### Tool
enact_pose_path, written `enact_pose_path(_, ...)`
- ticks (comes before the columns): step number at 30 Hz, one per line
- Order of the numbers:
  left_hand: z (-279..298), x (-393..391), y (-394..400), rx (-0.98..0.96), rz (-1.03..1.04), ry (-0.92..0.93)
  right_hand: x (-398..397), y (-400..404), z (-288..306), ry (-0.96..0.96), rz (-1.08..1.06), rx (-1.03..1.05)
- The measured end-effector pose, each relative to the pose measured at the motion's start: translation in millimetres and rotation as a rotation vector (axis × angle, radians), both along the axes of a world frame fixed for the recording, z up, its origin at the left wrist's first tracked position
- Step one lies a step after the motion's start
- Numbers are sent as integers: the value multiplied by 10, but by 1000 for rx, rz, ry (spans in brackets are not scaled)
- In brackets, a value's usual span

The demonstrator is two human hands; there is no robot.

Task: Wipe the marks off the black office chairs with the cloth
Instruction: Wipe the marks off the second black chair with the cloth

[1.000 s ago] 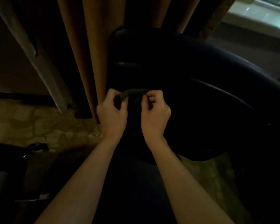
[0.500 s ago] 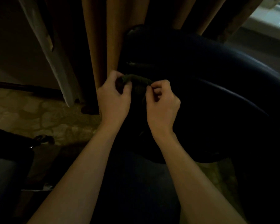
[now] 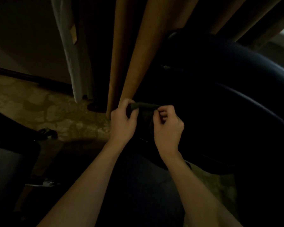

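Hands pinch a dark rolled cloth before the glossy black chair.

Between the hands, the cloth looks dark, matt and woven. Right of them, the black office chair has a smooth, faintly glossy skin. Above hang matt fabric curtains; left, patterned carpet.

Black chair blocks the right; tan curtain folds hang close ahead-left, touching it. Open patterned floor lies left, bounded by a dark chair.
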State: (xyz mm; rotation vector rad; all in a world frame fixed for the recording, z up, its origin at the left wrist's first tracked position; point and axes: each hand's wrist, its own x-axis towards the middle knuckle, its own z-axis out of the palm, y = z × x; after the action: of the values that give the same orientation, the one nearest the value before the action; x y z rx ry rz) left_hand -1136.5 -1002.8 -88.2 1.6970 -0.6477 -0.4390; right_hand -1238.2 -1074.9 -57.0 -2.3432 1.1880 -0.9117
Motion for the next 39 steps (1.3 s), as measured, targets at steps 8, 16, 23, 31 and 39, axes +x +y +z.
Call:
enact_pose_path(8, 527, 422, -398, -88, -119, 111, 343, -157, 509, -35, -110, -76)
enact_pose_path(16, -221, 254, -40, 145, -196, 197, 151, 191, -169, 92, -115, 40)
enact_pose_path(23, 458, 342, -465, -118, -219, 146, 306, -258, 614, -2, -218, -84)
enact_pose_path(31, 1045, 372, -726, -137, -120, 16, 383, -501, 1049, 37, -297, -125)
enact_pose_path(39, 621, 400, -505, -209, -137, 65, 379, -312, 821, 118, -203, -190)
